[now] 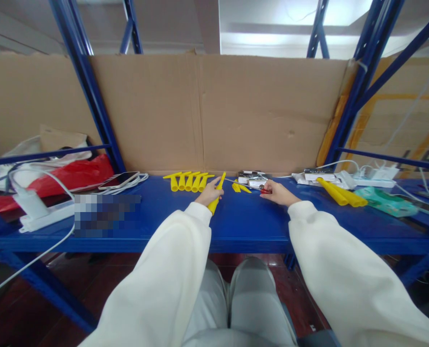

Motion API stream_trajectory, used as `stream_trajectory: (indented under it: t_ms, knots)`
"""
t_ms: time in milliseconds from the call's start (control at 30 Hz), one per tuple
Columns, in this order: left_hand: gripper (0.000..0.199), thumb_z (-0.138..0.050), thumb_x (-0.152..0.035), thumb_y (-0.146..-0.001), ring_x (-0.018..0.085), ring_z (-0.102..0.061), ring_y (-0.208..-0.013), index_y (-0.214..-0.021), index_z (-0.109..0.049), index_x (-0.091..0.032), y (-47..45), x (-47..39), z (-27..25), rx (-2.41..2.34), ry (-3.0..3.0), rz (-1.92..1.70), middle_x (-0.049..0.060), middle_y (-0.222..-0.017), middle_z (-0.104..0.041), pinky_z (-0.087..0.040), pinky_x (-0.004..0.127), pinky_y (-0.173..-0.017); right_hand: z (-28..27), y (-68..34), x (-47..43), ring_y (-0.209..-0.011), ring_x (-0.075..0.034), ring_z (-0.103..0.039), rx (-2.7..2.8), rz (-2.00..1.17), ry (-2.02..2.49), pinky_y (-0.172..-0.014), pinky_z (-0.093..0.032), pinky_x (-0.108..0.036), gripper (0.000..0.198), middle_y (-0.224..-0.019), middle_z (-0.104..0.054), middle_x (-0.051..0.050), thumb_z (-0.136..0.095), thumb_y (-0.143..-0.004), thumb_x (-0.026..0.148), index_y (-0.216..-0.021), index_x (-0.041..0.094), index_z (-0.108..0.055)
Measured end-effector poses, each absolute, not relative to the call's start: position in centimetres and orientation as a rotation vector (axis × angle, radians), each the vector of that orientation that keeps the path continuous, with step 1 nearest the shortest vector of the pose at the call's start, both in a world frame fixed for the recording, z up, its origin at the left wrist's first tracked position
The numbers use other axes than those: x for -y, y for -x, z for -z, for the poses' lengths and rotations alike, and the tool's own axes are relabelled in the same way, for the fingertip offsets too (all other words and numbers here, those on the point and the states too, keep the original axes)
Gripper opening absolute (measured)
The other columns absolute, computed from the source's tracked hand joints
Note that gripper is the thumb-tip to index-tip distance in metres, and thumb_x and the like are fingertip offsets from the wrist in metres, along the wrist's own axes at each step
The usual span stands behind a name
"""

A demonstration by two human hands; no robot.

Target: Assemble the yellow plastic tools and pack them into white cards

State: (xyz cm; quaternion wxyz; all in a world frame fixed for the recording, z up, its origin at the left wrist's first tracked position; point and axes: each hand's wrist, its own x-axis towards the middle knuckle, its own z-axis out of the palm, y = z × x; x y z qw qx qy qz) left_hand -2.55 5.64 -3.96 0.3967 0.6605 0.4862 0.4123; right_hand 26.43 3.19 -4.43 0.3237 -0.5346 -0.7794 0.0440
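Watching remotely, I see my left grip (208,192) pinching a yellow tube (221,183), seemingly steadying it for the red-handled tool (265,191) my right grip (278,193) pinches toward three o'clock.

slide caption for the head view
Left hand holding a yellow tapered tube, right hand a red-handled metal tool.

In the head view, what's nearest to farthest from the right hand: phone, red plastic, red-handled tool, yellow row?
1. Red-handled tool: in the right hand.
2. Yellow row: to the left.
3. Phone: farther left.
4. Red plastic: far left.
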Motion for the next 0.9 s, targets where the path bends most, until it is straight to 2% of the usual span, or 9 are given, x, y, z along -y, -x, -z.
stream_trajectory:
  t_ms: [200, 333, 433, 567, 700, 900]
  knots:
    - [0.084, -0.056, -0.005, -0.079, 0.007, -0.051, -0.049, -0.157, -0.032, -0.021, 2.64, -5.44, 3.96, -1.199, -1.635, -1.018, -0.003, -0.073, -0.059, -0.042, 0.015, -0.044, 4.17, -26.51, -2.79, -0.068, -0.019, -0.063, 2.067, 0.021, 1.485, -0.062, -0.046, -0.028, 0.018, -0.074, -0.071, -0.003, -0.069, -0.080, 0.036, -0.078, 0.023, -0.057]
    - [0.082, -0.056, -0.004, -0.079, 0.008, -0.052, -0.050, -0.157, -0.033, -0.020, 2.67, -5.31, 3.81, -1.201, -1.633, -1.013, -0.004, -0.069, -0.057, -0.043, 0.016, -0.045, 4.09, -26.33, -2.89, -0.070, -0.020, -0.064, 2.094, -0.028, 1.479, -0.069, -0.049, -0.031, 0.017, -0.076, -0.071, -0.004, -0.065, -0.083, 0.036, -0.076, 0.022, -0.059]
    - [0.082, -0.056, -0.005, -0.080, 0.008, -0.053, -0.050, -0.157, -0.033, -0.020, 2.68, -5.35, 3.75, -1.214, -1.632, -1.012, -0.004, -0.069, -0.057, -0.045, 0.017, -0.047, 4.16, -26.11, -3.10, -0.073, -0.020, -0.065, 2.088, -0.103, 1.419, -0.071, -0.050, -0.031, 0.017, -0.078, -0.072, -0.004, -0.070, -0.079, 0.033, -0.078, 0.021, -0.057]
    - [0.080, -0.057, -0.005, -0.080, 0.008, -0.052, -0.049, -0.156, -0.035, -0.019, 2.61, -5.26, 3.65, -1.226, -1.638, -1.007, -0.004, -0.068, -0.058, -0.044, 0.017, -0.047, 4.21, -25.99, -3.06, -0.072, -0.019, -0.065, 2.006, -0.081, 1.479, -0.067, -0.049, -0.028, 0.022, -0.080, -0.071, -0.002, -0.074, -0.073, 0.023, -0.082, 0.022, -0.054]
    - [0.079, -0.057, -0.003, -0.080, 0.008, -0.052, -0.049, -0.155, -0.036, -0.016, 2.53, -4.92, 3.40, -1.233, -1.644, -1.009, -0.005, -0.063, -0.055, -0.044, 0.016, -0.048, 3.87, -25.99, -2.56, -0.070, -0.019, -0.064, 2.034, -0.001, 1.540, -0.064, -0.046, -0.027, 0.017, -0.078, -0.072, -0.003, -0.071, -0.077, 0.026, -0.077, 0.022, -0.055]
    - [0.080, -0.057, -0.004, -0.081, 0.008, -0.053, -0.052, -0.156, -0.035, -0.017, 2.51, -4.83, 3.32, -1.253, -1.649, -1.009, -0.004, -0.065, -0.056, -0.044, 0.016, -0.049, 3.53, -26.02, -2.38, -0.076, -0.021, -0.066, 2.106, 0.008, 1.531, -0.071, -0.047, -0.030, 0.013, -0.079, -0.073, -0.004, -0.065, -0.083, 0.030, -0.074, 0.022, -0.061]
